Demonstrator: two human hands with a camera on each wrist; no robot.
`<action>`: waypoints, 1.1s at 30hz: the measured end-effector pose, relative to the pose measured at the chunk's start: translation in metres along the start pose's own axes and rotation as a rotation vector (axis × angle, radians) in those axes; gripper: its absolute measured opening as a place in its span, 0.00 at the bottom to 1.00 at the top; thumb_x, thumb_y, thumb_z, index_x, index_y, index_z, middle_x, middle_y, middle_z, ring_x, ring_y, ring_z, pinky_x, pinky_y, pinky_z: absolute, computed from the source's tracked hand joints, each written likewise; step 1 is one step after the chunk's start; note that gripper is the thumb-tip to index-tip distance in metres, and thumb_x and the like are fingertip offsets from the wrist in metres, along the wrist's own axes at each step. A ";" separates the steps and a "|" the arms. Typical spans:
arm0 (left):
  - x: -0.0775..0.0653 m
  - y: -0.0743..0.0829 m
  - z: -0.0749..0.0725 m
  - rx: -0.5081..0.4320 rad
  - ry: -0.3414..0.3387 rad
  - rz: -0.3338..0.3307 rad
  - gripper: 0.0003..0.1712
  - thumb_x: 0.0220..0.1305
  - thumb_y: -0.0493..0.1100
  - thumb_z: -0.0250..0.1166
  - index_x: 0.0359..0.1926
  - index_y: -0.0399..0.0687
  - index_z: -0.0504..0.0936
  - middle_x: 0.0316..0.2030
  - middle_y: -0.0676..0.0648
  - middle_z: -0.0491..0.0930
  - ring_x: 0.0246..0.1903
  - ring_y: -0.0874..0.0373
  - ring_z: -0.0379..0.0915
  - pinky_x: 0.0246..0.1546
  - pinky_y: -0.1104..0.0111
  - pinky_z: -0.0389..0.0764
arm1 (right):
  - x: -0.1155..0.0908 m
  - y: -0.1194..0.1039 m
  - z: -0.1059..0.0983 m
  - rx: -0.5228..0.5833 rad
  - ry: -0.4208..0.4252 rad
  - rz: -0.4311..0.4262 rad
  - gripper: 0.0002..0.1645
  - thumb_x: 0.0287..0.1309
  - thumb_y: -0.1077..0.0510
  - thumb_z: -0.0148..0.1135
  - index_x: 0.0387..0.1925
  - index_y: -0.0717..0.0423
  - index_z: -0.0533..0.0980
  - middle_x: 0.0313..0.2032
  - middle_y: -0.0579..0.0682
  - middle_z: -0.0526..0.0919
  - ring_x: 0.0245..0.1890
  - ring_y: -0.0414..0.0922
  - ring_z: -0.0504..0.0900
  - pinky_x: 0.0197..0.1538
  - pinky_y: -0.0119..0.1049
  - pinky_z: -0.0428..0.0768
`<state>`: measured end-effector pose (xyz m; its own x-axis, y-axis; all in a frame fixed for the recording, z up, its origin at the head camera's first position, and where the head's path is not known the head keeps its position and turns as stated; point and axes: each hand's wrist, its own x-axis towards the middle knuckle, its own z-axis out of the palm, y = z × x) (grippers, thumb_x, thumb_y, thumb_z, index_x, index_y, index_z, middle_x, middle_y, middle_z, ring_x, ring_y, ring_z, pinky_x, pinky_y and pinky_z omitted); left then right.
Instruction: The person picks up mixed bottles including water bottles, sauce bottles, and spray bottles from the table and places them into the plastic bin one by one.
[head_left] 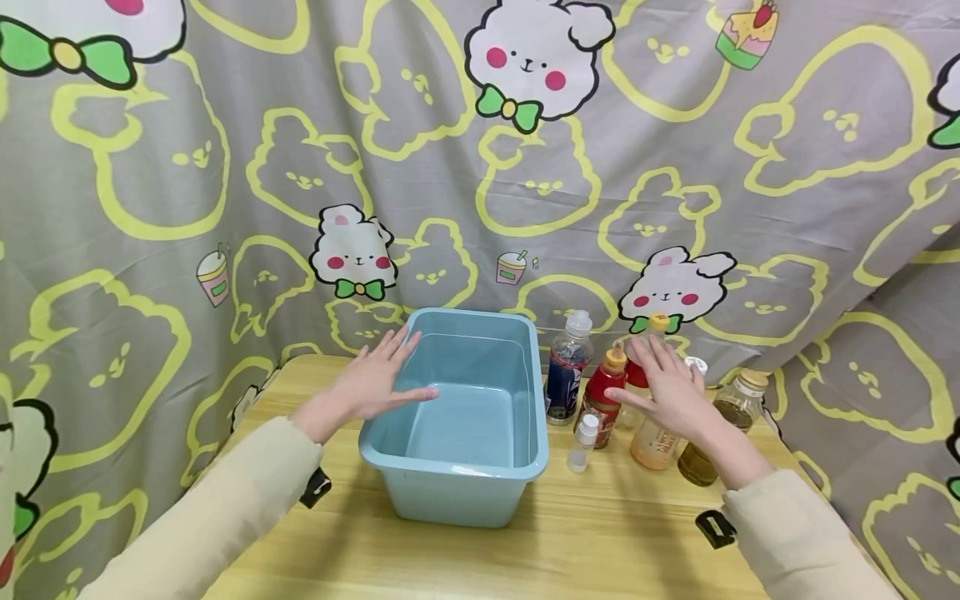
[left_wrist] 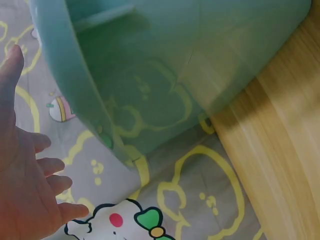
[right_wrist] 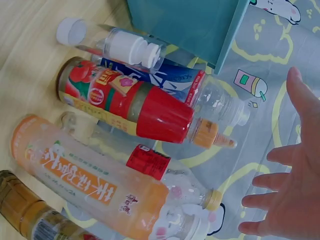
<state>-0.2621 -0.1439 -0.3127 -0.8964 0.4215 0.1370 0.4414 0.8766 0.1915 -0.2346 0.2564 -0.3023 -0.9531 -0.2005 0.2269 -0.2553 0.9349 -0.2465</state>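
Note:
My left hand (head_left: 375,385), fingers straight and spread, hovers over the left rim of a light blue plastic tub (head_left: 457,471). The tub's inside shows nothing in it. On the right, my right hand (head_left: 671,396) is held out flat above a group of bottles, holding nothing. Among them stand a blue-labelled clear bottle (head_left: 564,379), a red ketchup bottle (head_left: 600,400), a small clear bottle (head_left: 582,450) with a white cap and an orange-labelled drink bottle (right_wrist: 90,175). A red-labelled bottle (right_wrist: 149,161) and a dark golden bottle (head_left: 697,465) are partly hidden. Both wrist views show the fingers apart from everything.
Everything stands on a wood-grain table (head_left: 360,550). A grey curtain (head_left: 435,183) with yellow outlines and white cartoon animals hangs close behind the tub and bottles. It also borders the table on both sides.

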 end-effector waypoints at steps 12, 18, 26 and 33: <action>-0.019 0.007 0.009 -0.008 0.029 0.041 0.58 0.46 0.79 0.44 0.68 0.45 0.46 0.67 0.42 0.41 0.65 0.47 0.36 0.58 0.45 0.48 | -0.010 0.013 0.001 0.009 0.084 -0.030 0.54 0.51 0.34 0.54 0.65 0.67 0.49 0.62 0.70 0.49 0.59 0.68 0.50 0.52 0.68 0.47; -0.028 0.012 0.017 -0.021 0.035 0.051 0.60 0.44 0.80 0.44 0.68 0.43 0.47 0.67 0.42 0.42 0.65 0.46 0.38 0.58 0.46 0.51 | -0.017 0.018 0.001 0.034 0.121 -0.012 0.51 0.51 0.36 0.55 0.64 0.68 0.51 0.60 0.73 0.53 0.56 0.71 0.53 0.51 0.68 0.51; -0.039 0.015 0.027 -0.038 0.040 0.055 0.62 0.43 0.80 0.45 0.67 0.39 0.48 0.66 0.38 0.43 0.64 0.44 0.41 0.58 0.47 0.52 | -0.030 0.022 -0.001 0.085 0.160 0.005 0.50 0.52 0.39 0.57 0.62 0.71 0.53 0.59 0.73 0.55 0.55 0.71 0.55 0.49 0.67 0.56; -0.048 0.015 0.031 -0.079 0.046 0.018 0.65 0.41 0.80 0.47 0.66 0.35 0.48 0.66 0.36 0.42 0.64 0.43 0.39 0.59 0.48 0.51 | -0.040 0.029 0.000 0.135 0.221 0.000 0.46 0.52 0.45 0.59 0.61 0.73 0.54 0.56 0.76 0.58 0.52 0.71 0.59 0.47 0.67 0.59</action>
<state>-0.2134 -0.1437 -0.3461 -0.8862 0.4247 0.1851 0.4611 0.8471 0.2641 -0.2039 0.2912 -0.3186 -0.8980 -0.1180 0.4238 -0.2891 0.8844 -0.3665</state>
